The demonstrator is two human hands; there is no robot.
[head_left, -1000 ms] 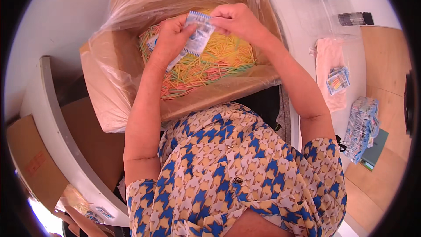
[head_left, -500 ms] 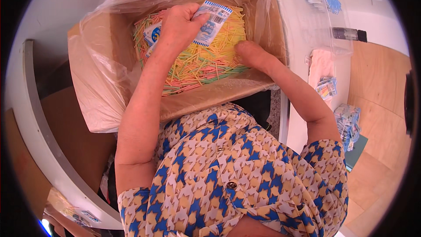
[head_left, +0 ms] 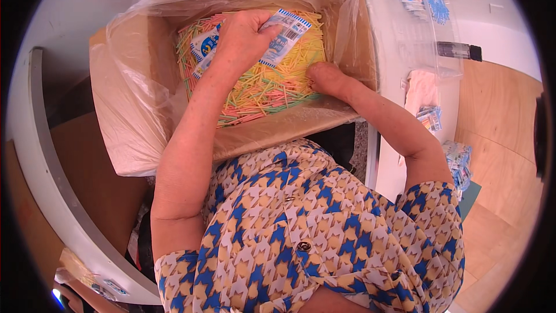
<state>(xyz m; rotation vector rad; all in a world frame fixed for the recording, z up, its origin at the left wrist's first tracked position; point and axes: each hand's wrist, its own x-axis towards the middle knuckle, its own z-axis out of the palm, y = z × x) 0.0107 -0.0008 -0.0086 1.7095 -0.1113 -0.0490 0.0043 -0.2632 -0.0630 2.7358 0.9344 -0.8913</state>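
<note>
Stick-gathering, apparently: your left hand [head_left: 246, 39] pinches a blue-white plastic packet [head_left: 286, 39]; right hand [head_left: 330, 79], four o'clock, meets slim pastel sticks [head_left: 269, 91], grip indiscernible; next likely requires lifting evenly.

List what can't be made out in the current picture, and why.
All in the head view:
- Right hand: whether it holds any sticks; its own curled fingers hide this.
- Held packet: one side, covered by the left hand.
- Loose packets: exact count, partly hidden behind that hand.
- Co-worker's arm: cut off by the lower edge.
</note>
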